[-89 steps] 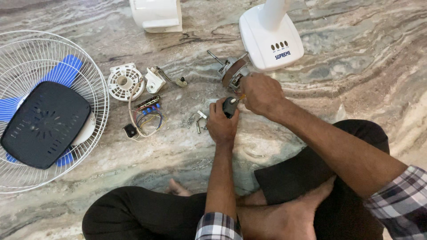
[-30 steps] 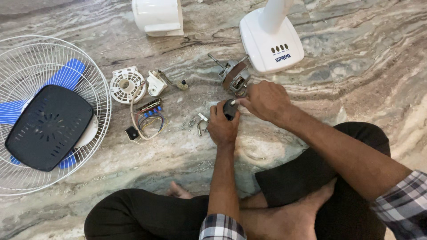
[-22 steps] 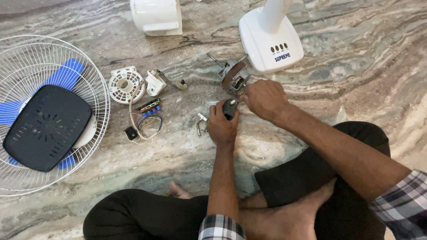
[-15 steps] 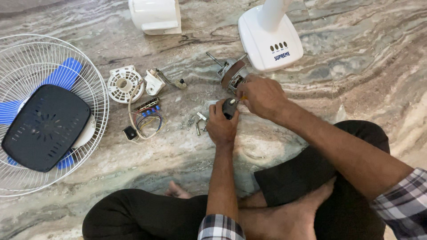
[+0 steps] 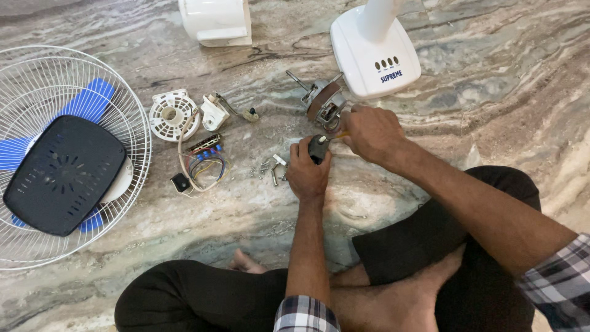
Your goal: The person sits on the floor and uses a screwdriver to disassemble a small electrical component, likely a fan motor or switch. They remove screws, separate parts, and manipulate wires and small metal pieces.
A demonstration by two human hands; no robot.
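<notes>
Item: small black part [image 5: 318, 147], held over the marble floor [image 5: 504, 92], at 6 o'clock from the fan motor [image 5: 324, 104] and the white fan base [image 5: 375, 52]. It is gripped from below by the left hand [image 5: 306, 175], fingers closed around it. At 2 o'clock from the part, the right hand [image 5: 372, 132] is closed on a thin yellowish lead or tool; which one cannot be told. The part is judged light, rigid and small enough to slip; it is best pinched by its body, clear of attached wires. Loose screws [image 5: 270, 167] lie at 9 o'clock, a wiring bundle [image 5: 206, 161] beyond, a fan guard [image 5: 67, 154] farthest out
</notes>
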